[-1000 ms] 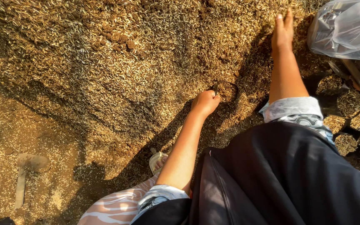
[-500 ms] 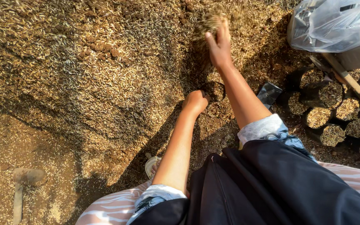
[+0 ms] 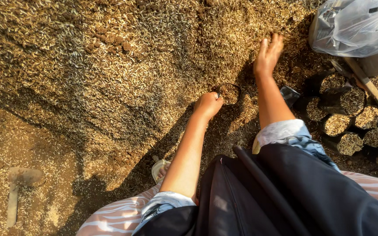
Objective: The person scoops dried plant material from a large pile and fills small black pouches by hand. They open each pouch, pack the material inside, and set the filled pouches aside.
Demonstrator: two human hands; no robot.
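Near the centre of the frame, the left hand [image 3: 207, 105] was curled shut on the rim of a small black bag [image 3: 229, 93], which stood upright, half sunk in the husk pile [image 3: 110, 65] and filled with the same brown mix. Up and to the right of it, the right hand [image 3: 267, 54] lay open and flat, fingers together and stretched out, palm down on the husks, holding nothing. That pile of pale husks and soil clods covered the upper and left parts of the frame.

At the right edge, a cluster of filled bags [image 3: 351, 118], black, round-mouthed and topped with husks, stood close together on the ground. One flat empty bag [image 3: 290, 94] lay just beside the right forearm. Above them, in the upper right corner, sat a crumpled clear plastic sack [image 3: 355, 26]; no label could be made out on it.

At lower left, a short trowel [image 3: 16, 188], dusted with soil, lay on the ground well apart from both hands. Below the left arm, a pale sandal [image 3: 159, 168] showed beside the striped trousers.
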